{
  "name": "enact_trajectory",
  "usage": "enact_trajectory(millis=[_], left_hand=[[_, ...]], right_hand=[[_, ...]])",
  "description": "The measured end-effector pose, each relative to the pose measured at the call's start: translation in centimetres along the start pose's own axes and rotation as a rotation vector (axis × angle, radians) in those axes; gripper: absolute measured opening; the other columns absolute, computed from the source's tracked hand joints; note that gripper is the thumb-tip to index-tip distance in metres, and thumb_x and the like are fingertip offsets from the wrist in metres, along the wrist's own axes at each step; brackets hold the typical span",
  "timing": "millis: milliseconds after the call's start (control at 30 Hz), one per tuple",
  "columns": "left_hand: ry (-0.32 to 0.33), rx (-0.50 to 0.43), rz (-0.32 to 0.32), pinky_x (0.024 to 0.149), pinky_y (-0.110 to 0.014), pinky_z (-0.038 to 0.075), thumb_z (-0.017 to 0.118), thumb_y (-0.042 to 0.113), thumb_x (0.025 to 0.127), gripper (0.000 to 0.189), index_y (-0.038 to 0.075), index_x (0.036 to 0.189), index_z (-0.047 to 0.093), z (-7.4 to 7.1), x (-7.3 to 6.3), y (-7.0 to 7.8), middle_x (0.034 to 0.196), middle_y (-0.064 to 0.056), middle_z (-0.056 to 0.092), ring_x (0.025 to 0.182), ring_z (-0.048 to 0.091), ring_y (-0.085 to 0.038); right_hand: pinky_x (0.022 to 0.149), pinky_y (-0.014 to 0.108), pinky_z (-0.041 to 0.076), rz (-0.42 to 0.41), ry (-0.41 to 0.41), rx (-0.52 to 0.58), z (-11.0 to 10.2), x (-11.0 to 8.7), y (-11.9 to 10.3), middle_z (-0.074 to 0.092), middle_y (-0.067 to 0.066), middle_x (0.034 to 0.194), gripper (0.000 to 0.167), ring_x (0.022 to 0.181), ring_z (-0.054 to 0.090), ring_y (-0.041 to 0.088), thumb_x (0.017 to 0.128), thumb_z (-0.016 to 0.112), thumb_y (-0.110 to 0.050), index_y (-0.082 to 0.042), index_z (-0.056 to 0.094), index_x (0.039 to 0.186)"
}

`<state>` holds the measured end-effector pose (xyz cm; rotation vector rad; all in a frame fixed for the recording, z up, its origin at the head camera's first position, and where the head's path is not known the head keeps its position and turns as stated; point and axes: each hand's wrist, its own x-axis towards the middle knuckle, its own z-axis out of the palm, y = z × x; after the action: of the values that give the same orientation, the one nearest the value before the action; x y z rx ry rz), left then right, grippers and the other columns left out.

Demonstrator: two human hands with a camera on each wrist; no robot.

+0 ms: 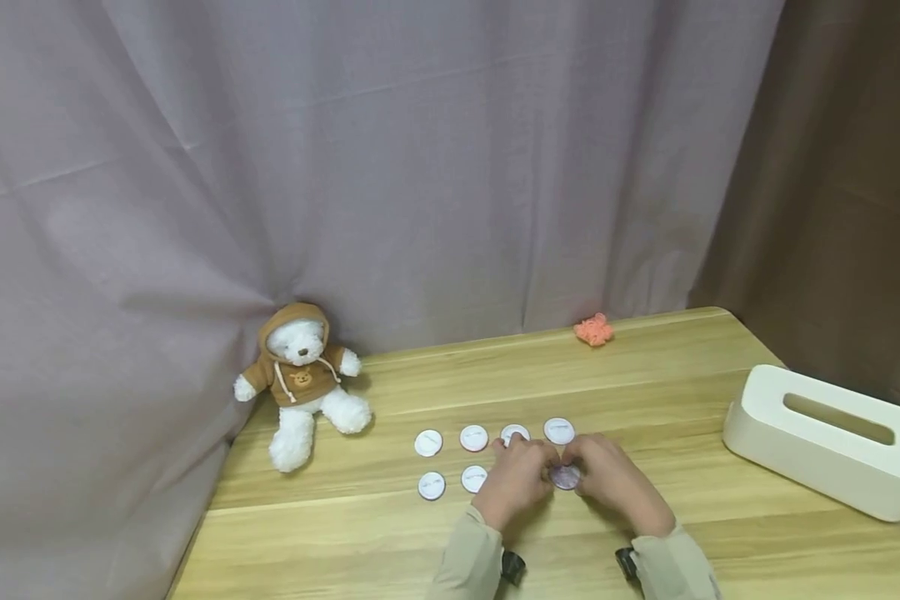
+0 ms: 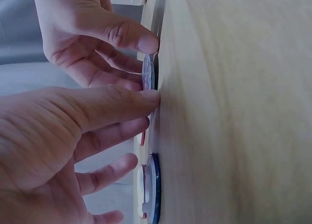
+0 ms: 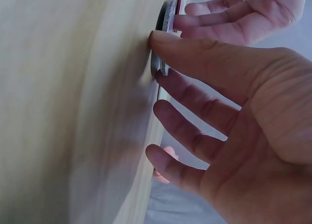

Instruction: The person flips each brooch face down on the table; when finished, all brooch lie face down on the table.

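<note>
A round purple badge lies at the right end of the nearer row of badges, its coloured face up. My left hand pinches its left edge between thumb and fingers. On the opposite edge, my right hand grips it with thumb and index finger, the other fingers spread. In the left wrist view the badge sits low against the wood between both thumbs. White-backed pin badges lie around: one just beyond the hands, another partly covered by the left fingers, and one beside the left hand.
More white-backed badges continue both rows leftward on the wooden table. A white teddy bear in a brown hoodie sits at the back left. A coral-coloured fuzzy item lies at the back edge; a cream tissue box stands right.
</note>
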<state>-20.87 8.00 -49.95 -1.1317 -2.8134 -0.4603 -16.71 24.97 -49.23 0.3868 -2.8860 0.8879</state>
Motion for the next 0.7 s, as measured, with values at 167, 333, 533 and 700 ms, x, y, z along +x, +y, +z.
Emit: enact_trajectory(millis=[167,333,533,700], left_hand=[[-0.026,0.025,-0.017,0.077,-0.038,0.035,0.083,0.013,0.069,0.025,0.026,0.091,0.080,-0.1,0.0,0.0,0.091,0.014,0.071,0.081,0.052,-0.011],[-0.015,0.018,-0.012,0.080,-0.040,0.036,0.084,0.014,0.072,0.020,0.026,0.088,0.080,0.1,-0.2,0.0,0.089,0.013,0.073,0.079,0.053,-0.010],[0.021,0.022,0.008,0.081,-0.041,0.038,0.083,0.016,0.076,0.016,0.027,0.088,0.082,0.2,-0.4,0.1,0.089,0.015,0.075,0.075,0.052,-0.007],[0.032,-0.003,0.026,0.082,-0.041,0.040,0.081,0.017,0.080,0.012,0.025,0.089,0.082,-0.1,-0.2,0.2,0.088,0.013,0.075,0.073,0.051,-0.006]], right_hand=[[0.089,0.054,0.049,0.015,0.021,0.013,0.0,-0.3,-0.2,0.070,0.004,0.094,0.033,0.093,0.063,0.032,0.058,0.079,0.013,-0.007,0.072,0.083],[0.083,0.052,0.051,0.048,-0.009,0.026,-0.2,-0.5,-0.4,0.069,0.001,0.089,0.026,0.087,0.063,0.027,0.063,0.080,0.009,-0.008,0.073,0.081],[0.080,0.049,0.053,0.068,-0.062,0.048,-1.0,-0.9,-0.4,0.070,-0.002,0.086,0.018,0.082,0.064,0.020,0.071,0.081,0.004,-0.010,0.075,0.080],[0.078,0.047,0.054,0.053,-0.081,0.054,-1.6,-1.0,-0.3,0.071,-0.003,0.084,0.016,0.080,0.064,0.018,0.075,0.079,0.003,-0.012,0.075,0.081]])
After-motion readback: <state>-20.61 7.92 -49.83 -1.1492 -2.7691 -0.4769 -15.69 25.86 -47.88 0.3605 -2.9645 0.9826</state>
